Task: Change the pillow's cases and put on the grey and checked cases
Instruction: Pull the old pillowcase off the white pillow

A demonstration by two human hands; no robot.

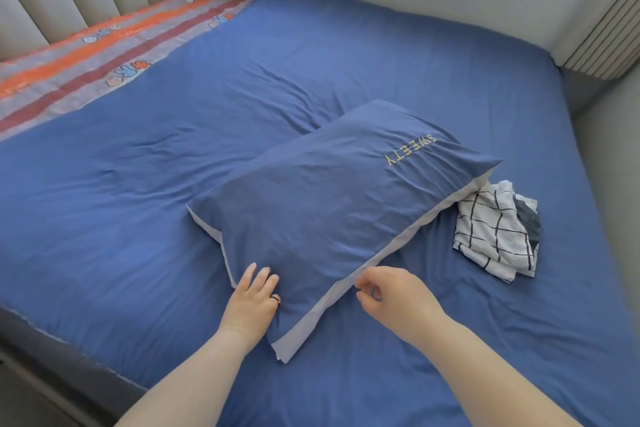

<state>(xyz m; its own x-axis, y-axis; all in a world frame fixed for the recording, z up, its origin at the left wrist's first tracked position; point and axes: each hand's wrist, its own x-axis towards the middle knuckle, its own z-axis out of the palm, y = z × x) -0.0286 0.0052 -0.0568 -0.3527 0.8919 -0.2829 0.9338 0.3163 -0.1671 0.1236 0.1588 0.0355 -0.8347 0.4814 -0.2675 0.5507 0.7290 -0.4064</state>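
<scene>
Blue pillow (332,204), grey-edged case, "SWEETY" lettering, wrinkled.

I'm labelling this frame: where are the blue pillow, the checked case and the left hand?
blue pillow (329,204): head view, middle of its top face.
checked case (491,232): head view, its white gridded fabric.
left hand (252,298): head view, back of the hand.
</scene>
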